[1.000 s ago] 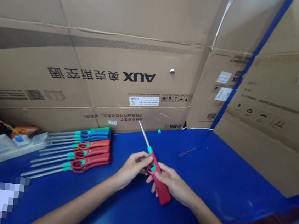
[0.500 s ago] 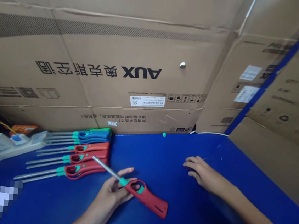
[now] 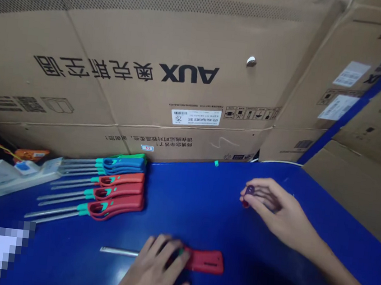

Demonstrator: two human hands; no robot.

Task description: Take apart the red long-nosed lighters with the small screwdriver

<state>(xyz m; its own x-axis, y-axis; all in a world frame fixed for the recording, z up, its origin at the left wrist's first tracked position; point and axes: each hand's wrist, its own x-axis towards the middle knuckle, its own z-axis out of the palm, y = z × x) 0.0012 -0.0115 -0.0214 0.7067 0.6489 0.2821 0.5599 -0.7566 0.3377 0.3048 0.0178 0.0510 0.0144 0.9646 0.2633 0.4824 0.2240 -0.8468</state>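
A red long-nosed lighter (image 3: 205,260) with a metal tube lies flat on the blue table (image 3: 204,207) near the front edge. My left hand (image 3: 158,270) rests on its middle, fingers laid over it and holding it down. To the right, my right hand (image 3: 277,210) is raised a little off the table with its fingers pinched on the small screwdriver (image 3: 248,195), whose dark blue and red handle end shows between them.
Several lighters (image 3: 110,188), blue, green and red, lie in a row at the left with tubes pointing left. Cardboard boxes (image 3: 171,68) wall the back and right. A small teal cap (image 3: 216,163) sits by the back box. Clutter lies at far left.
My left hand has laid the red lighter flat on the table and pressed on it. My right hand has picked the small screwdriver up off the table. The view has tilted down.
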